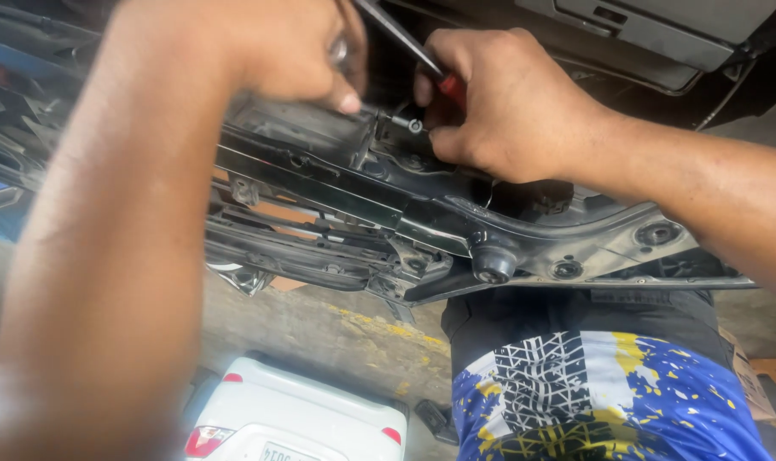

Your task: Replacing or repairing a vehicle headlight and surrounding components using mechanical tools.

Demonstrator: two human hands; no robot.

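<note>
Black plastic car panel (pixel 422 218), ribbed and bracketed, runs across the middle of the frame from left to right edge, apparently propped at about waist height against the person's body; the dark shorts and blue, yellow and white patterned shirt (pixel 592 384) show just beneath it at lower centre-right, which likely steadies the panel so both hands stay free. Concrete floor (pixel 319 329) with worn yellow paint lies below, and a white car (pixel 294 418) with red tail lamps sits at lower left. More dark car body parts fill the top edge and upper right. Left hand (pixel 277 47), upper centre-left, forearm sweeping down the left of the frame, is curled with fingertips pressed together near the panel's top edge; something small and metallic glints between the fingers, but what it is I cannot tell. Right hand (pixel 499 102), upper centre, is wrapped tight round the red handle of a screwdriver (pixel 430 72), its shaft angling up and left out of the fist. Thumb and forefinger sit low, close to the work, seemingly for control. A small silver screw (pixel 413 125) stands on the panel just left of the right hand's knuckles, directly below the left hand's fingertips, between the two hands and almost touching both.
</note>
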